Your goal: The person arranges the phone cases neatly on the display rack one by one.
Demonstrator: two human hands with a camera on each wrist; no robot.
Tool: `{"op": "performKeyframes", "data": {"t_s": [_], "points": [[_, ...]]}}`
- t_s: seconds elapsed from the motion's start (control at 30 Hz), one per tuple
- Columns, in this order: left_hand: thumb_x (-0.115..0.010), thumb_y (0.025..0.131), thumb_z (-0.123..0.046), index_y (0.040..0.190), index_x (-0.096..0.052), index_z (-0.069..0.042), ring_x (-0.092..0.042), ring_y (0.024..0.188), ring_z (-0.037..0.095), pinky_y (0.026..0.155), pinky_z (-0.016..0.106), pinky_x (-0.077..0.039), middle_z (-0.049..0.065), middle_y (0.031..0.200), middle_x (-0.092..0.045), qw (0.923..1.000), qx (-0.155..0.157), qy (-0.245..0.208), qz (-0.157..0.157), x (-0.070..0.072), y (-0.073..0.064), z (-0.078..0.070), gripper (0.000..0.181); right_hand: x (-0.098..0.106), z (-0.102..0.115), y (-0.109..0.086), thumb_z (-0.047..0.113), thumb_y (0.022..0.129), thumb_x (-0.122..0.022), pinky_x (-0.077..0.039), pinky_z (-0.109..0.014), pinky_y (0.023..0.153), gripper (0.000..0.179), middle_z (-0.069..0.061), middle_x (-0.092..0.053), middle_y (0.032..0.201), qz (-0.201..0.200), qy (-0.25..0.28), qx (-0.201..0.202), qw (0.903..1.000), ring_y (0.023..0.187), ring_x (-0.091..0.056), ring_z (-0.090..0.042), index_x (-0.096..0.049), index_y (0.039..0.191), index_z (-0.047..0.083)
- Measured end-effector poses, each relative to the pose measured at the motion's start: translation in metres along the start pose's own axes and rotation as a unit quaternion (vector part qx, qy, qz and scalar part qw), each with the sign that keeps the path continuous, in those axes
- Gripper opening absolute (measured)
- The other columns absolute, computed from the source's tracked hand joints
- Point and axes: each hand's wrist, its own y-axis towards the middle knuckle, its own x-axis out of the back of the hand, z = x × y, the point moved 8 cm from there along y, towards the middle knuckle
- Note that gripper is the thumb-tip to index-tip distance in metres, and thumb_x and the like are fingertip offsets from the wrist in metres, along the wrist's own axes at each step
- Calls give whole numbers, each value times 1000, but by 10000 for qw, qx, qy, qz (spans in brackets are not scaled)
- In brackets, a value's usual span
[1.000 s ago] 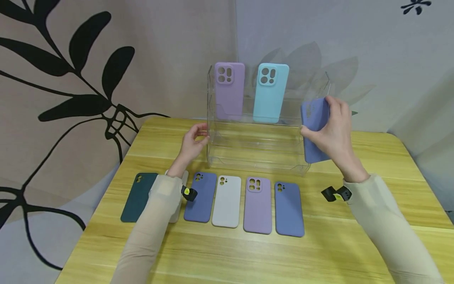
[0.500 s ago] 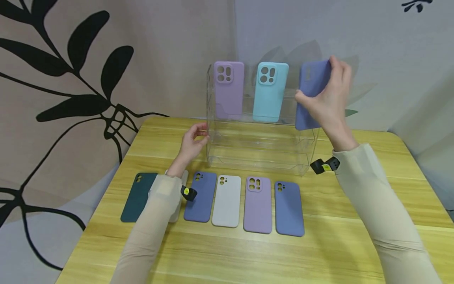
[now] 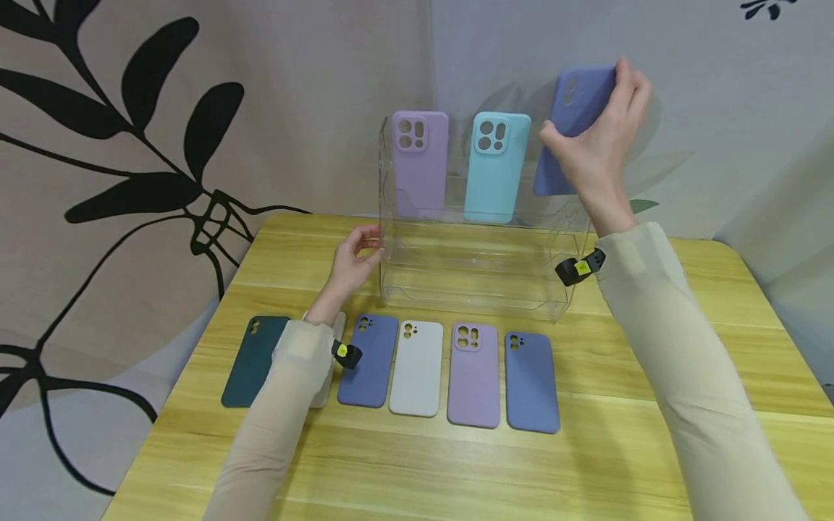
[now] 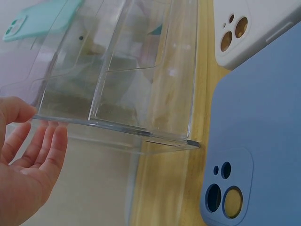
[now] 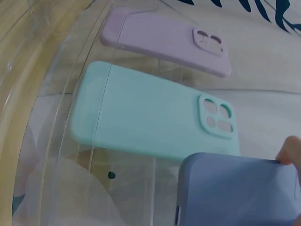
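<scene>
My right hand (image 3: 602, 155) grips a periwinkle phone case (image 3: 578, 98) by its two long edges, holding it upright above the right end of a clear acrylic display rack (image 3: 478, 304). In the right wrist view, the lower end of that case (image 5: 235, 188) overlaps the turquoise case's camera end. On the rack's upper tier lean a lilac phone case (image 3: 421, 174) and a turquoise phone case (image 3: 496, 177), side by side. With thumb and fingers, my left hand (image 3: 352, 264) pinches the rack's left side edge, as the left wrist view shows at the clear panel (image 4: 117, 126).
In front of the rack, a row of phone cases lies on the wooden table (image 3: 423, 470): dark green (image 3: 250, 369), blue (image 3: 369, 369), white (image 3: 417, 376), lilac (image 3: 474, 387) and blue (image 3: 532, 387). My left sleeve (image 3: 280, 420) partly covers a pale one. A wall stands close behind.
My right hand has lifted the periwinkle case up from beside the rack's right end to above its upper tier. The left hand stays at the rack's side.
</scene>
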Motion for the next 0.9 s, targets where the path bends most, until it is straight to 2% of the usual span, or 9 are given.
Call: {"op": "performKeyframes", "data": {"t_s": [0.17,0.4,0.9], "points": [[-52,86,13,123,-45,14,-49,105,33,72,14,-46,30,125,-47,10000,9,-51,3,0,1,1,38,-3,-7,0,22,71,-72,-25,-17,100,86,-4,-28,135,-255,192,-26,9995,119,-28,-7,-29,144,6],[-53,86,13,124,-45,14,-48,107,36,74,14,-46,29,124,-47,10000,-17,-44,-6,0,1,1,38,-9,-15,-7,19,72,-70,-25,-19,101,85,-6,-27,136,-475,384,150,9980,120,-27,-6,-27,144,4],[-52,86,13,123,-45,15,-48,107,38,74,14,-45,32,125,-46,9999,-99,10,-22,0,0,0,38,-18,-25,-22,20,74,-71,-21,-22,104,86,-13,-27,139,-708,220,301,9968,126,-23,-14,-27,144,1]]}}
